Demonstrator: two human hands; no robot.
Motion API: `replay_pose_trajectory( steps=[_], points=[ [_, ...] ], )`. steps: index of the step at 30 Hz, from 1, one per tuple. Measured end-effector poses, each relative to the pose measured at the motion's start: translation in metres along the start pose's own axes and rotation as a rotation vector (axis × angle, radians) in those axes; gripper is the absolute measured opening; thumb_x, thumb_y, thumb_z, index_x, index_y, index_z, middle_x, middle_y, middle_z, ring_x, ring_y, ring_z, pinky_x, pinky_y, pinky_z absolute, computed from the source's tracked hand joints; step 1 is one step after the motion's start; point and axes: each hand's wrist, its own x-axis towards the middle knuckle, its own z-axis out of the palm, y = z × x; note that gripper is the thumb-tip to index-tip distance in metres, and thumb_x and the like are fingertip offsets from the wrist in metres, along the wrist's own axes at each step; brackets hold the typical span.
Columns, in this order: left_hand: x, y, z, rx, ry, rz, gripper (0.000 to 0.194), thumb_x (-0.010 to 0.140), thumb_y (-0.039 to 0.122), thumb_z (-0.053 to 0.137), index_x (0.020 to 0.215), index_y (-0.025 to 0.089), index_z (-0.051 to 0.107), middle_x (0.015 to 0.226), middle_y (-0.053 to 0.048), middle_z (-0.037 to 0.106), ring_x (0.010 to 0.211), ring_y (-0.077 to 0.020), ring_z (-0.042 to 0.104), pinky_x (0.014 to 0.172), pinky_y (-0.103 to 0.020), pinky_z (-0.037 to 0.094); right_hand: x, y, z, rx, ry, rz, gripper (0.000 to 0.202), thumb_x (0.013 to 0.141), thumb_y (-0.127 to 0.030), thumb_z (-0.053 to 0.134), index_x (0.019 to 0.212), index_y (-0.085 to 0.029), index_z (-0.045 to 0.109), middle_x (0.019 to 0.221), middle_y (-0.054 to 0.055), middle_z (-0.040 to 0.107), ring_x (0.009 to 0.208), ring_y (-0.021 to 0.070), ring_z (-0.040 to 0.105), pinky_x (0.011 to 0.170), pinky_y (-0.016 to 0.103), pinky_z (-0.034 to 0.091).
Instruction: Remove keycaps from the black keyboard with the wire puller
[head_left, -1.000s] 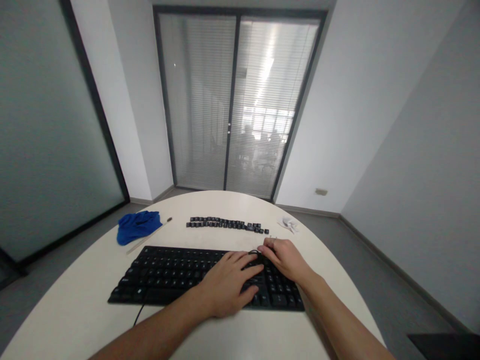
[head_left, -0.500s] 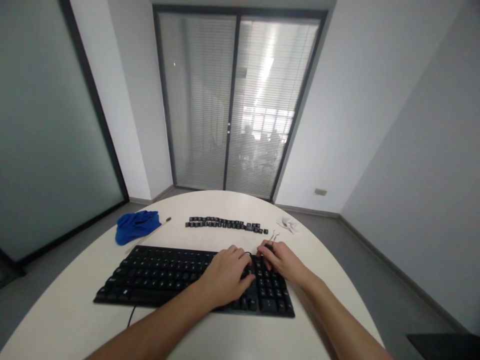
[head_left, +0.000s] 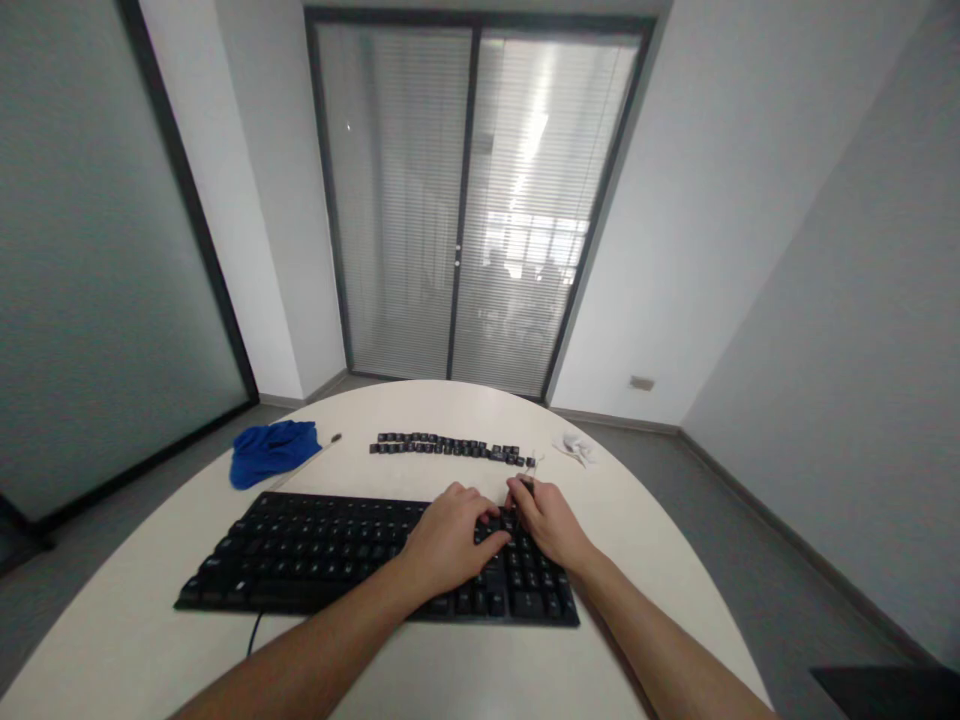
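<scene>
A black full-size keyboard (head_left: pixel 322 545) lies across the near part of the round table. On its right portion rests my left hand (head_left: pixel 452 537), thumb stretched out and fingers bent over the keys. My right hand (head_left: pixel 546 515) is closed around a wire keycap puller (head_left: pixel 528 483) above the number keys. Its dark handle is mostly covered by my fingers, and thin wire ends point away from me. The two hands are close together at the keyboard's upper right, where the fingertips hide the keys beneath. Beyond them, small black keycaps (head_left: pixel 442 447) are lined up in two rows.
A blue cloth (head_left: pixel 274 453) lies at the left, beside a thin pale-handled brush (head_left: pixel 313 457) with a dark head. Crumpled white tissue (head_left: pixel 576 448) is at the right of the pale table (head_left: pixel 420 405). The keyboard's cable (head_left: pixel 255 635) runs toward me.
The keyboard has shifted slightly left. My right hand has moved a little left with the puller, whose wire ends have turned. My left hand has moved slightly left too.
</scene>
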Motion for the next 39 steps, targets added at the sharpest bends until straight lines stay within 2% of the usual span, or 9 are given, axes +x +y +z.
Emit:
replay_pose_trajectory(
  steps=[12,20,26,39],
  points=[
    [0.009,-0.003,0.004,0.053,-0.058,-0.072,0.024,0.086,0.04,0.061,0.105,0.029,0.073,0.083,-0.005,0.066,0.085,-0.0241,0.054,0.076,-0.034,0.04,0.001,0.001,0.003,0.11,0.022,0.013,0.049,0.098,-0.049,0.032,0.07,-0.019,0.057,0.049,-0.003,0.047,0.048,0.0132,0.047,0.052,0.024,0.037],
    [0.009,0.0,0.006,0.064,-0.011,-0.034,0.019,0.088,0.035,0.058,0.094,0.023,0.072,0.085,-0.006,0.065,0.086,-0.0235,0.053,0.076,-0.034,0.04,0.005,0.007,0.006,0.172,0.037,0.023,0.05,0.097,-0.052,0.033,0.069,-0.018,0.057,0.047,-0.003,0.049,0.046,0.0131,0.047,0.052,0.024,0.038],
    [0.011,0.0,0.007,0.055,-0.001,-0.009,0.02,0.093,0.033,0.052,0.092,0.021,0.068,0.084,-0.005,0.065,0.086,-0.0229,0.053,0.077,-0.034,0.039,0.007,0.011,0.009,0.251,0.106,0.073,0.049,0.096,-0.055,0.032,0.072,-0.019,0.055,0.042,-0.005,0.045,0.041,0.0123,0.044,0.05,0.024,0.038],
    [0.006,-0.004,0.005,-0.03,0.02,-0.004,0.01,0.085,0.028,0.062,0.09,0.021,0.065,0.088,-0.003,0.067,0.089,-0.0227,0.054,0.079,-0.034,0.041,0.003,0.005,0.004,0.268,0.011,0.008,0.046,0.097,-0.052,0.035,0.078,-0.017,0.058,0.047,-0.006,0.045,0.045,0.0112,0.044,0.053,0.023,0.037]
  ],
)
